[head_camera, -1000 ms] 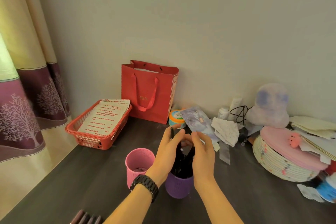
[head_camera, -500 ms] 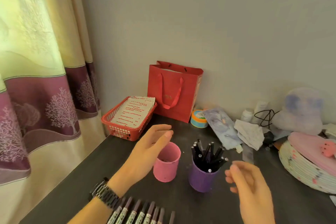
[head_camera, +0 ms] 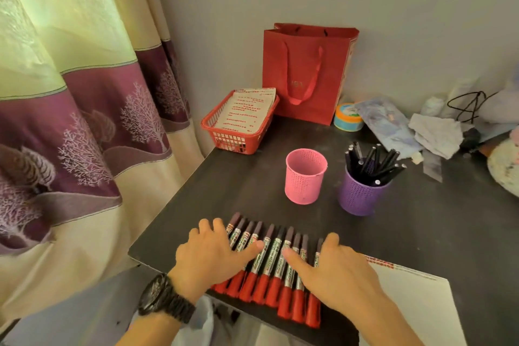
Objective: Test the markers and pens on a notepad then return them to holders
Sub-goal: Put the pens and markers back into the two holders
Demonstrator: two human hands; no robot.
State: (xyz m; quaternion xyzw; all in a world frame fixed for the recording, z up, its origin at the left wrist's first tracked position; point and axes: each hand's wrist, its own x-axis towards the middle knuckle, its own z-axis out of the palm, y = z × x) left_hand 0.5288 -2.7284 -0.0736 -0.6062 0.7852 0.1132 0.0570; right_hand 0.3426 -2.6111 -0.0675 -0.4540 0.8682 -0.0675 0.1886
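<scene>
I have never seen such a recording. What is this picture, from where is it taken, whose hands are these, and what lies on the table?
There is no machine here. A person wears a camera on the head, and it looks down at their own hands. The left hand and the right hand rest flat, fingers straight, on a row of red-capped markers on the dark table. Nothing is gripped. Behind them stand a pink holder and a purple holder full of black pens. A white notepad lies beside the right hand.

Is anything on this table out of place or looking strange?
The markers lie in a row with their red ends right at the near edge of the table, where they might slip off. Nothing looks spilled or damaged.
</scene>
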